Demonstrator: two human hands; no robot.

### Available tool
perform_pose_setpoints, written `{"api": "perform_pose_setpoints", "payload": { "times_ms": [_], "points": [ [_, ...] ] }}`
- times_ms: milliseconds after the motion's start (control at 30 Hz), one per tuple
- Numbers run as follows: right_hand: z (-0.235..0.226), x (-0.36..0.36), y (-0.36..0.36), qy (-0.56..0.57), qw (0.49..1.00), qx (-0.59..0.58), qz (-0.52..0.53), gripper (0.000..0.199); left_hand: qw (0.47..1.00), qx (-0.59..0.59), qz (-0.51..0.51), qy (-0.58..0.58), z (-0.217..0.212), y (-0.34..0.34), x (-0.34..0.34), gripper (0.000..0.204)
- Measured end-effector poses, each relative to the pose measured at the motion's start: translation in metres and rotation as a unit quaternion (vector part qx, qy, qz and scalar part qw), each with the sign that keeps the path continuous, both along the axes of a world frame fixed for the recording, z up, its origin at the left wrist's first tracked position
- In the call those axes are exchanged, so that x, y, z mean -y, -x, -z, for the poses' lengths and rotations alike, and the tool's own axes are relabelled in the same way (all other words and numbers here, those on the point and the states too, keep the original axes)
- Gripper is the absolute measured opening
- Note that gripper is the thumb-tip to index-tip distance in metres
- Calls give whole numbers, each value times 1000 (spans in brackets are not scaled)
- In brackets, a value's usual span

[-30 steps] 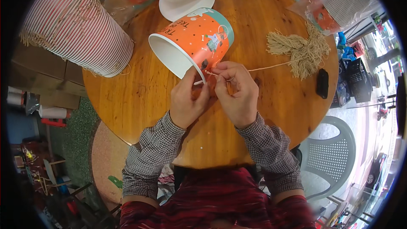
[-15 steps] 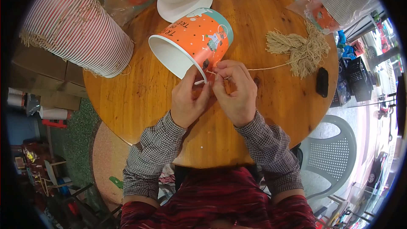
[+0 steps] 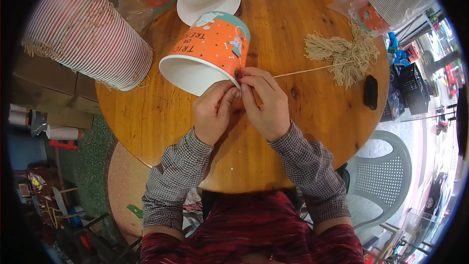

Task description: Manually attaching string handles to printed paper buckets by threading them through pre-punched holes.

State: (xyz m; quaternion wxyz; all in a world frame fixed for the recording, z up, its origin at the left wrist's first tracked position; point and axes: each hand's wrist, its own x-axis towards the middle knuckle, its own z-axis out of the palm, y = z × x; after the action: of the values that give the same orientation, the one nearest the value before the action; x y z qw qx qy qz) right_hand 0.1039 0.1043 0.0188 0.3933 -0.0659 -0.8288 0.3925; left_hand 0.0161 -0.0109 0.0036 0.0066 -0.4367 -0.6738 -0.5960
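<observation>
An orange paper bucket (image 3: 210,44) with a teal base lies tilted on its side, its white mouth toward me. My left hand (image 3: 213,110) is closed on the bucket's near right rim, thumb and fingers pinched, some fingertips hidden inside. Right beside it, my right hand (image 3: 266,102) pinches a thin beige cord (image 3: 303,72) against the outside of the same rim. The cord stretches away from my right fingers to a loose bundle of cords (image 3: 344,54) on the right of the table. Exactly where the cord meets the rim is hidden by my fingers.
A tall stack of nested buckets (image 3: 93,34) with cords hanging from it leans at the left. Another bucket (image 3: 210,0) lies behind the held one. Bagged bucket stacks (image 3: 386,5) stand far right, and a small black object (image 3: 371,92) sits near the wooden table's (image 3: 273,166) right edge.
The bucket has shifted left and turned slightly, its mouth facing more toward me. Both hands moved a little left with it, and the cord end at the rim is now covered by my fingers.
</observation>
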Motion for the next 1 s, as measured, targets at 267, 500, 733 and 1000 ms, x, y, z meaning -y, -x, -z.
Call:
{"api": "perform_pose_setpoints", "payload": {
  "times_ms": [267, 500, 733, 1000],
  "points": [
    [3, 6, 2, 53, 998, 25, -23, 23, 998, 42, -34, 15, -2, 4, -2, 8],
    [14, -2, 6, 97, 995, 11, -19, 29, 996, -90, -18, -20, -6, 3, 0, 12],
    [11, -6, 4, 123, 987, 70, -82, 33, 990, -130, 23, -47, -15, 6, -6, 10],
    [12, -12, 1, 77, 995, 50, -36, 18, 993, -115, -37, -6, -17, 23, -25, 10]
  ]
}}
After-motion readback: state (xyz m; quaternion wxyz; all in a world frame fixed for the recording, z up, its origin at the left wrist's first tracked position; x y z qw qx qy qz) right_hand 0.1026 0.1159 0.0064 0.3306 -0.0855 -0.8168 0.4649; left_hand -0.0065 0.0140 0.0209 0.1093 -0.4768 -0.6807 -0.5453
